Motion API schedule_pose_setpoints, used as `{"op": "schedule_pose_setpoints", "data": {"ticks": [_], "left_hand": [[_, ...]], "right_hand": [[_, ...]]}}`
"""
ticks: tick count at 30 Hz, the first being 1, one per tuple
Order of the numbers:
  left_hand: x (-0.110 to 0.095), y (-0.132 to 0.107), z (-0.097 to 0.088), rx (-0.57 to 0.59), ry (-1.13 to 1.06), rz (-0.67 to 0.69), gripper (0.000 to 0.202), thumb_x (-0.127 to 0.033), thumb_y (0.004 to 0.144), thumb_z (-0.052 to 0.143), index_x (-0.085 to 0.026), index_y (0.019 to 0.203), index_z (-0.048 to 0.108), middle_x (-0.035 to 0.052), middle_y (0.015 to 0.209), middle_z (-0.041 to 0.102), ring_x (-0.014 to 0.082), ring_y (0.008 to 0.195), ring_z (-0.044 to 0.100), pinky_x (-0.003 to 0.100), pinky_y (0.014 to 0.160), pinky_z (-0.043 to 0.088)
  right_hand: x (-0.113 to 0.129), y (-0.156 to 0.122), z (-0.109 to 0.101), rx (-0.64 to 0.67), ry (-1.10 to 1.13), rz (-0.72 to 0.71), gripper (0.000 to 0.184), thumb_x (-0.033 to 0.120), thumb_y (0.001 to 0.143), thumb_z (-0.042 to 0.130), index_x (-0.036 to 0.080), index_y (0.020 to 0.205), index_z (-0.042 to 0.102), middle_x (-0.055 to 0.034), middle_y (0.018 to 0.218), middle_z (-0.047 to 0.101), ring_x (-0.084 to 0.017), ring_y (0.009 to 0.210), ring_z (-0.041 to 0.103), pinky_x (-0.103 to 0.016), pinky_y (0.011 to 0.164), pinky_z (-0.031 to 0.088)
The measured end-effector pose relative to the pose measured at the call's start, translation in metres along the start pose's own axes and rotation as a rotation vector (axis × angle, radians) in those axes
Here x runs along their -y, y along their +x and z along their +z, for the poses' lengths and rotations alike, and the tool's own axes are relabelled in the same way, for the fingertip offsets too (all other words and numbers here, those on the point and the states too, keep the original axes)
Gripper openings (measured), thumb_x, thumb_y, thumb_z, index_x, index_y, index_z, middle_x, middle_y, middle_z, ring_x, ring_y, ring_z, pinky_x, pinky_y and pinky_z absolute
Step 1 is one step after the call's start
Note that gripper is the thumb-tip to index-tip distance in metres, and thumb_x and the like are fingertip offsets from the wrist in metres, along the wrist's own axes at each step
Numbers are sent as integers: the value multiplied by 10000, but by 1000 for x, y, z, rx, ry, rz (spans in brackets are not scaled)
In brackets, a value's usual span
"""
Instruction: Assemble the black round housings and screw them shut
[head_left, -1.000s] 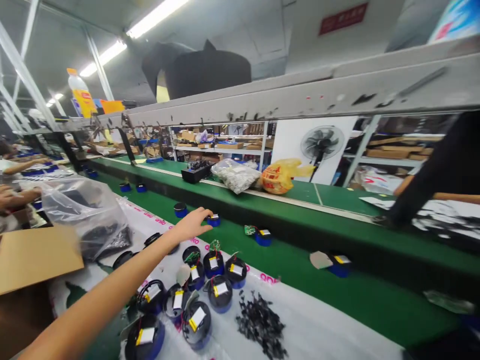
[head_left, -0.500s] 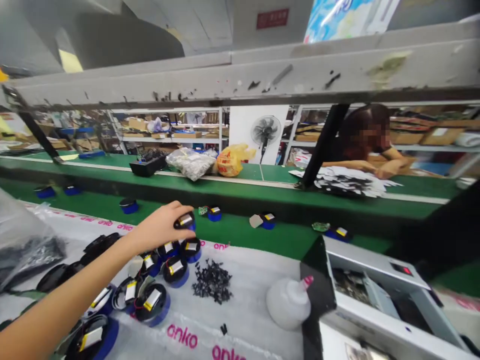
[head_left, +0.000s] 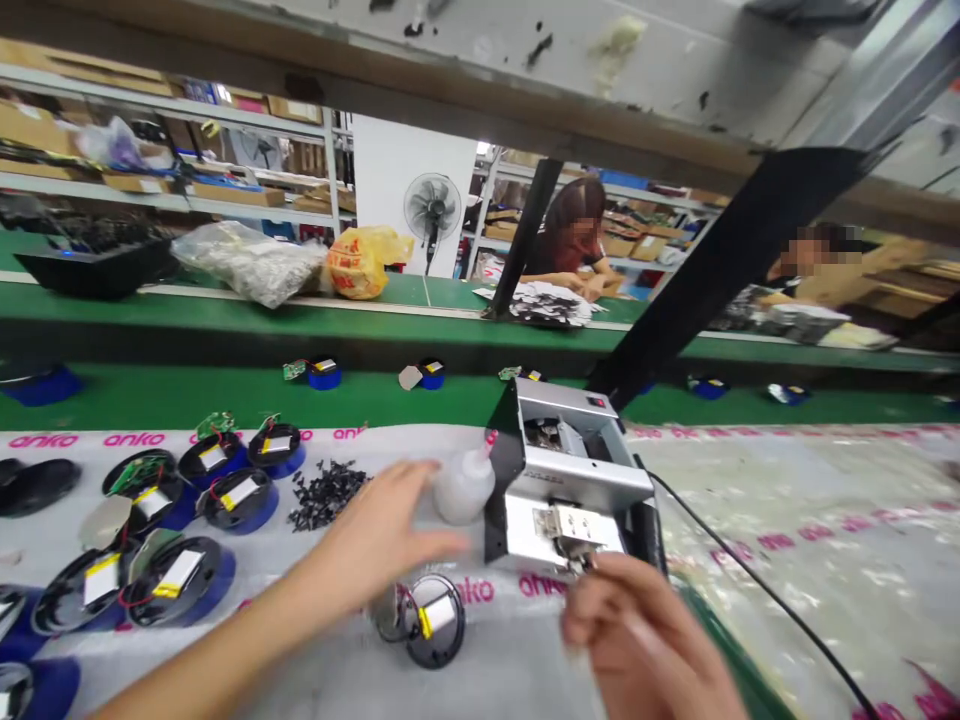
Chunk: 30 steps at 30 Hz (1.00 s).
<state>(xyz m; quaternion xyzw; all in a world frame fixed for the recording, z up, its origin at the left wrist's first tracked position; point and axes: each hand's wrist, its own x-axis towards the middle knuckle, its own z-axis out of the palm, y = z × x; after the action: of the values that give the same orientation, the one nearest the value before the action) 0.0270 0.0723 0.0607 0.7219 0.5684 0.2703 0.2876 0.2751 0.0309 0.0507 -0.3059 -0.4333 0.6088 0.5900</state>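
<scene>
My left hand (head_left: pixel 382 530), a little blurred, is held over the sheet with thumb and fingers apart and nothing in it. Its fingertips are near a white squeeze bottle (head_left: pixel 463 487) with a pink tip. Below it lies a round black housing (head_left: pixel 436 622) with a white battery, yellow tape and wires. My right hand (head_left: pixel 637 630) is closed in a pinch at the front of a small silver-and-black machine (head_left: pixel 577 470); what its fingers hold is too blurred to make out. A heap of small black pieces (head_left: pixel 326 495) lies left of the bottle.
Several blue-and-black round housings with batteries (head_left: pixel 176 580) stand on the printed sheet (head_left: pixel 300 670) at left. More sit along the green belt (head_left: pixel 375 400). A black cable (head_left: pixel 765 590) runs from the machine. A slanted black post (head_left: pixel 720 260) rises behind it. Two people sit across the bench.
The view has turned right. My left hand has left the belt edge, where it gripped a round housing, and is now open. A housing lies before me, and my right hand has come into view.
</scene>
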Motion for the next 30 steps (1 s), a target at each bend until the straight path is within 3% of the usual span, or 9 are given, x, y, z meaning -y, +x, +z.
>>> {"op": "schedule_pose_setpoints", "data": {"ticks": [2, 6, 9, 13, 17, 20, 25, 27, 30], "left_hand": [[0, 23, -6, -30, -50, 102, 749, -439, 779, 777, -151, 1415, 505, 170, 1405, 575, 360, 1282, 547, 507, 1064, 442], [0, 42, 0, 25, -82, 266, 545, -299, 777, 789, -210, 1284, 610, 77, 1284, 684, 290, 1166, 639, 431, 1007, 500], [-4, 25, -4, -11, -66, 353, 524, -245, 815, 754, -214, 1307, 576, 86, 1350, 639, 282, 1256, 574, 463, 1085, 435], [-19, -6, -19, -51, 144, 715, 410, -180, 935, 621, -166, 1334, 531, 89, 1386, 617, 276, 1337, 500, 421, 1121, 415], [-26, -22, -22, -134, 378, 991, 318, -58, 987, 462, -133, 1283, 550, 61, 1367, 641, 300, 1378, 459, 430, 1159, 374], [-15, -32, -17, -212, 314, 852, 331, -182, 997, 533, -132, 1324, 506, 124, 1415, 584, 290, 1383, 455, 428, 1145, 401], [22, -55, 6, 90, 140, 346, 766, -580, 696, 814, -214, 1309, 536, 175, 1447, 503, 353, 1274, 558, 487, 997, 535], [32, -63, 20, 160, 141, 274, 762, -597, 658, 830, -205, 1264, 584, 182, 1389, 548, 384, 1222, 584, 531, 964, 538], [42, -67, 36, 114, 125, 299, 560, -525, 766, 785, -217, 1209, 634, 165, 1310, 596, 359, 1133, 623, 516, 917, 547]], "right_hand": [[-15, 3, 28, 86, 125, 193, 252, 342, 881, 728, 191, 1083, 725, -76, 798, 668, -178, 701, 623, -276, 662, 492], [-42, 6, 56, 147, 264, 388, 382, 448, 883, 729, 140, 1108, 722, -92, 835, 676, -187, 720, 626, -275, 667, 498], [-52, 6, 58, 131, 307, 448, 498, 586, 919, 647, 115, 1054, 731, -115, 884, 683, -193, 740, 637, -280, 675, 516], [-52, 9, 64, 78, 390, 463, 551, 706, 901, 583, 207, 1093, 719, -81, 973, 692, -209, 814, 653, -299, 692, 545], [-39, 14, 71, 25, 411, 465, 531, 706, 821, 691, 244, 1077, 740, -70, 985, 716, -247, 914, 679, -366, 814, 577], [-22, 18, 63, 16, 331, 333, 518, 674, 785, 754, 229, 1050, 754, -83, 984, 728, -243, 891, 700, -362, 835, 587], [5, 22, 52, -47, 110, -141, 785, 619, 538, 938, 278, 1194, 676, -27, 995, 698, -224, 868, 687, -317, 792, 599], [8, 25, 55, -99, 50, -256, 855, 567, 490, 974, 312, 1233, 634, 3, 967, 665, -212, 834, 659, -329, 793, 590], [4, 31, 62, -101, 16, -241, 879, 564, 472, 979, 341, 1240, 613, 6, 987, 634, -213, 836, 626, -344, 784, 577]]}}
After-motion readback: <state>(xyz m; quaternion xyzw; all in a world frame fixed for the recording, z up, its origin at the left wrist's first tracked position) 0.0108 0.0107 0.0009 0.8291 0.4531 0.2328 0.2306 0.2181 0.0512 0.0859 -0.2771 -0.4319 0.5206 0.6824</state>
